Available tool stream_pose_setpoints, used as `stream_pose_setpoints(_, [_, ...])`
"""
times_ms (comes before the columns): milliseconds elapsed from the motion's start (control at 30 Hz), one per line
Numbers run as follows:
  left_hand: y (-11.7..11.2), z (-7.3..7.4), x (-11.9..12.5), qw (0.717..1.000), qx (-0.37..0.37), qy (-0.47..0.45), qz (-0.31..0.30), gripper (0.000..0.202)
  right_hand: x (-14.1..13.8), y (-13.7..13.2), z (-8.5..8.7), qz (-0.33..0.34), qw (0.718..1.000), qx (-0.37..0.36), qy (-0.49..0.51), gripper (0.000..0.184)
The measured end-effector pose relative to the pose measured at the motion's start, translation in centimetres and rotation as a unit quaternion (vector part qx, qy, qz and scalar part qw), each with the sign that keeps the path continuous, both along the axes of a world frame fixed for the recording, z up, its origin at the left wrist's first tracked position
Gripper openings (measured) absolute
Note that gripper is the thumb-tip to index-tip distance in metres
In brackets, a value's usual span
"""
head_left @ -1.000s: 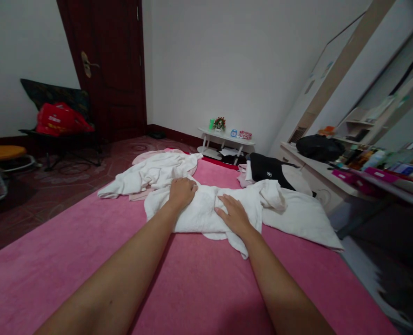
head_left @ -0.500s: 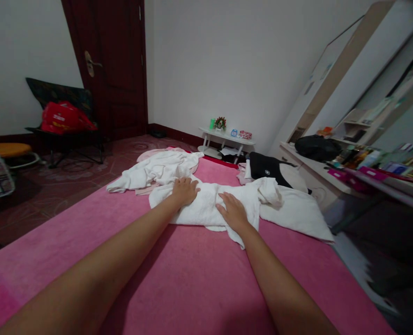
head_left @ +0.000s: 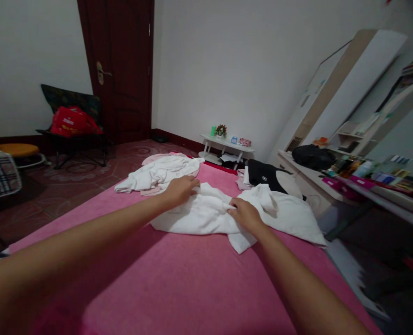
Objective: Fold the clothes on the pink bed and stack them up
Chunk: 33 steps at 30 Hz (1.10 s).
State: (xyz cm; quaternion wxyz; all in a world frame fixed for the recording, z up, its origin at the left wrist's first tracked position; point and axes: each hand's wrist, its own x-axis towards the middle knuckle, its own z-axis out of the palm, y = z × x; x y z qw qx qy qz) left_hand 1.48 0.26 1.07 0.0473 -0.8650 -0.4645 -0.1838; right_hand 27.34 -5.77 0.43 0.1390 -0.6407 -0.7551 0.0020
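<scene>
Gathering a Fold of White Cloth (head_left: 196, 216) on the Pink Bed (head_left: 192, 284)

The cloth lies rumpled across the middle of the bed, straight ahead of the person, where both outstretched arms can reach it. From where I stand, the right hand (head_left: 246, 215) has its grip clamped on the cloth: thumb and fingers meet on a raised ridge, probably to hold a handful without dragging the rest. The left hand (head_left: 181, 191) is bent over the far left part of the cloth, touching it; the fingertips are too small and hidden for me to tell whether that grip is closed. With the 2 hands set apart, the stretch between them looks easier to control, I'd judge, than from 1 side.

Beyond the left hand, a loose white heap (head_left: 157, 172) lies on the bed, far enough over to leave working room. To the right, a flat white piece (head_left: 293, 219) lies next to the cloth; behind it, a black garment (head_left: 264, 172) rests by lighter folded pieces (head_left: 243, 180), perhaps grouped to save space.

Farther off, a low white table (head_left: 217, 140) carries a green cup (head_left: 213, 131), and a red bag (head_left: 74, 123) sits on a folding chair (head_left: 76, 98), presumably to be off the floor (head_left: 129, 156).
</scene>
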Motion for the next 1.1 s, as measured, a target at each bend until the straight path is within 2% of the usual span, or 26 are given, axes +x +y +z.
stream_pose_setpoints(67, [-3.4,0.8,-1.7,0.998,-0.018,-0.023,-0.062,0.024,0.7,-2.5,1.7,0.035,0.997,-0.052,0.035,0.006])
stream_pose_setpoints(133, [-7.1,1.5,-3.4,0.982,-0.100,-0.026,-0.159,0.024,1.1,-5.1,3.6,0.089,0.976,-0.176,0.088,0.006])
stream_pose_setpoints(200, [-10.2,2.1,-4.7,0.934,-0.244,-0.020,-0.259,0.023,1.4,-6.8,5.2,0.131,0.932,-0.299,0.156,0.012])
stream_pose_setpoints(233, [-11.3,2.5,-5.1,0.903,-0.313,-0.015,-0.294,0.023,1.5,-7.1,5.8,0.138,0.919,-0.317,0.189,0.017])
stream_pose_setpoints(267, [-12.1,2.8,-5.3,0.880,-0.354,-0.018,-0.315,0.024,1.7,-7.0,6.1,0.133,0.920,-0.298,0.216,0.022])
stream_pose_setpoints(300, [-12.4,3.0,-5.3,0.875,-0.361,-0.029,-0.322,0.026,2.0,-6.4,6.0,0.116,0.933,-0.248,0.234,0.026])
stream_pose_setpoints(333, [-12.3,3.2,-5.2,0.889,-0.329,-0.048,-0.316,0.026,2.4,-5.6,5.7,0.092,0.950,-0.182,0.237,0.031])
stream_pose_setpoints(367, [-12.0,3.2,-5.1,0.915,-0.264,-0.073,-0.296,0.026,3.0,-4.6,5.0,0.066,0.964,-0.118,0.227,0.037])
stream_pose_setpoints(433, [-10.5,3.0,-5.0,0.963,-0.099,-0.107,-0.227,0.024,4.5,-2.6,3.2,0.033,0.982,-0.059,0.177,0.056])
stream_pose_setpoints(500, [-8.6,2.3,-5.4,0.983,0.013,-0.094,-0.159,0.032,6.0,-1.4,1.3,0.047,0.987,-0.093,0.125,0.073])
stream_pose_setpoints(567, [-7.1,1.0,-6.3,0.989,0.041,-0.051,-0.130,0.056,7.1,-1.2,0.1,0.067,0.983,-0.142,0.092,0.076])
stream_pose_setpoints(633, [-6.1,-0.8,-7.4,0.989,0.018,-0.010,-0.145,0.086,7.8,-1.7,0.0,0.049,0.984,-0.159,0.057,0.065])
stream_pose_setpoints(700, [-5.8,-2.4,-8.3,0.985,-0.015,0.009,-0.173,0.101,7.8,-2.6,0.9,0.009,0.989,-0.146,0.026,0.044])
stream_pose_setpoints(767, [-6.1,-3.4,-8.7,0.982,-0.029,0.005,-0.188,0.096,7.5,-3.5,2.2,-0.029,0.996,-0.076,0.045,0.026])
stream_pose_setpoints(833, [-6.9,-3.4,-8.4,0.983,-0.023,-0.021,-0.182,0.075,7.0,-4.5,3.6,-0.068,0.985,0.088,0.131,0.025])
stream_pose_setpoints(900, [-7.8,-2.8,-7.7,0.981,-0.012,-0.055,-0.185,0.050,6.5,-5.6,4.7,-0.084,0.927,0.285,0.229,0.024])
stream_pose_setpoints(967, [-8.5,-2.2,-6.9,0.977,-0.017,-0.061,-0.202,0.032,6.1,-6.8,5.2,-0.063,0.859,0.419,0.288,0.019])
stream_pose_setpoints(1000, [-8.7,-2.1,-6.6,0.977,-0.022,-0.049,-0.208,0.028,6.0,-7.3,5.2,-0.044,0.841,0.449,0.299,0.017])
stream_pose_setpoints(1033, [-8.7,-2.2,-6.4,0.978,-0.028,-0.028,-0.204,0.028,6.0,-7.9,5.1,-0.030,0.838,0.454,0.301,0.016])
stream_pose_setpoints(1067, [-8.6,-2.3,-6.3,0.981,-0.036,-0.005,-0.191,0.030,6.1,-8.3,4.9,-0.023,0.854,0.427,0.295,0.016])
stream_pose_setpoints(1100, [-8.4,-2.7,-6.3,0.985,-0.044,0.019,-0.169,0.035,6.3,-8.6,4.6,-0.023,0.884,0.371,0.284,0.017])
